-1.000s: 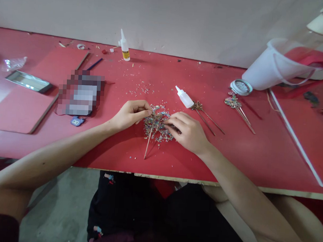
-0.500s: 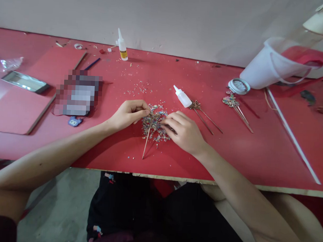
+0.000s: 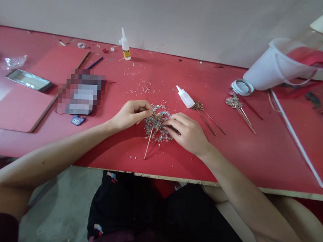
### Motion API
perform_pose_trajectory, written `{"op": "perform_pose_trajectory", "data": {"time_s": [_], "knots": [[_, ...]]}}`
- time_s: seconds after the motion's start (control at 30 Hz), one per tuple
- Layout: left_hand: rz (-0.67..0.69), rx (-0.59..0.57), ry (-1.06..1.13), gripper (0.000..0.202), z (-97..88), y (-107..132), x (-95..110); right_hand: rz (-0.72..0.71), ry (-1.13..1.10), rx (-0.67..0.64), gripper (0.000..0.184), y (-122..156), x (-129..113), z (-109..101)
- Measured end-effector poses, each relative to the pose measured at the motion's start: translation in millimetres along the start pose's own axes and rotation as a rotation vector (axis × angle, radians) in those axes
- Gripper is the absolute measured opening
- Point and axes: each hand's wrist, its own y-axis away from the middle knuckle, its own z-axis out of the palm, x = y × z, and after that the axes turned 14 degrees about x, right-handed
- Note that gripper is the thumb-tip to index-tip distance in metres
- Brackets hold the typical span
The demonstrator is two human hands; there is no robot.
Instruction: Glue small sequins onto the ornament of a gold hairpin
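1. The left hand (image 3: 129, 114) pinches thumb and forefinger on the ornate head of a hairpin (image 3: 150, 142), its thin stem trailing back from the fingertips
2. The right hand (image 3: 189, 131) curls its fingers against the same head from the opposite side; whether they grip anything, I cannot tell
3. A pile of glittery chips (image 3: 161, 134) lies under both sets of fingertips
4. A glue bottle (image 3: 186, 97) lies just beyond the right fingers

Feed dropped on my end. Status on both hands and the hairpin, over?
Left hand pinching hairpin at its head. Right hand in glitter pile, grip unclear. Glue bottle beyond, apart.
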Motion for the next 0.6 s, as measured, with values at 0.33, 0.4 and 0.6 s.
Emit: {"op": "perform_pose_trajectory", "data": {"time_s": [0.33, 0.4, 0.6], "knots": [[0.000, 0.002, 0.009, 0.013, -0.9, 0, 0, -0.139, -0.039, -0.056, 0.018, 1, 0, 2], [-0.002, 0.003, 0.007, 0.013, -0.6, 0, 0, -0.121, -0.014, -0.048, 0.018, 1, 2, 0], [0.002, 0.002, 0.000, 0.013, -0.6, 0, 2, -0.012, -0.076, -0.036, 0.014, 0, 10, -10]]}}
